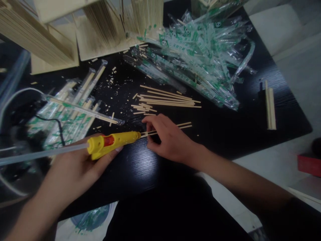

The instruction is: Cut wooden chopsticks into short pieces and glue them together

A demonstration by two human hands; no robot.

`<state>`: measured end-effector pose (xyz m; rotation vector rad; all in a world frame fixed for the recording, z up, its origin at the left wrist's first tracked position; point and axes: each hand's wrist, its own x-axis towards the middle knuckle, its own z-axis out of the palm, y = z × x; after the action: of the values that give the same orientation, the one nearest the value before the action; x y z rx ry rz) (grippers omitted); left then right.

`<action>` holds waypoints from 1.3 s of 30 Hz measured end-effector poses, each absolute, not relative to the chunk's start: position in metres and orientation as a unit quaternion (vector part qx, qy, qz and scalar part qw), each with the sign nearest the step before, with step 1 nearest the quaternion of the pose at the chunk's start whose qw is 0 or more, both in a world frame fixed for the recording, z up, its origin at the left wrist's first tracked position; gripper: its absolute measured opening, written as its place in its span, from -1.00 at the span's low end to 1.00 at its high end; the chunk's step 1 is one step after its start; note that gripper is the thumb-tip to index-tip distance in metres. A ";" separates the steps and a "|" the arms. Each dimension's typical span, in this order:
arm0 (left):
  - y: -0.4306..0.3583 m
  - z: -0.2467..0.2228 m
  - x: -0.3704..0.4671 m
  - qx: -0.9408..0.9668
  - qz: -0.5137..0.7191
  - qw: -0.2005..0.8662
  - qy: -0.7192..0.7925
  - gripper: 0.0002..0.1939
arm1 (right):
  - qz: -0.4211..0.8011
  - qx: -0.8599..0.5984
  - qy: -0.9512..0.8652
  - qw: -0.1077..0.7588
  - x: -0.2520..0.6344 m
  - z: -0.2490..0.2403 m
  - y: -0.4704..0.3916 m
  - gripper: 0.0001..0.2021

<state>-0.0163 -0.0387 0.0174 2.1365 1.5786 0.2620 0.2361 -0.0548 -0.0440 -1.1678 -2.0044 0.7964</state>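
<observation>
My left hand [82, 165] is closed around a yellow hot glue gun [117, 140], with a long translucent glue stick [45, 154] running out of its back end. The gun's nozzle points right, at the near ends of two thin wooden sticks [184, 125]. Those sticks pass under the fingers of my right hand [168, 139], which is closed on them just above the black table. Just beyond that hand lie a row of long wooden sticks [170, 98] and a small pile of short cut pieces [142, 107].
Wrapped chopsticks [75, 107] lie at the left, beside a white cable [15, 92]. Empty plastic wrappers [200, 53] are heaped at the back right. Stick-built wooden structures [55, 50] stand at the back left. A small wooden bundle [271, 108] lies near the table's right edge.
</observation>
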 end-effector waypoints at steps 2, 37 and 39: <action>-0.039 0.018 -0.022 0.784 0.090 0.226 0.571 -0.63 | 0.305 -0.448 -0.770 0.337 0.236 -0.044 -0.055 -0.63; -0.040 0.021 -0.029 0.829 0.085 0.194 0.517 -0.66 | 0.314 -0.448 -0.765 0.339 0.237 -0.043 -0.055 -0.65; -0.040 0.019 -0.028 0.834 0.077 0.187 0.513 -0.65 | 0.315 -0.449 -0.764 0.340 0.237 -0.043 -0.055 -0.65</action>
<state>-0.0279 -0.0403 0.0190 2.3495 1.4435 0.2166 0.2366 -0.0550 -0.0432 -1.1692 -1.9875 0.8194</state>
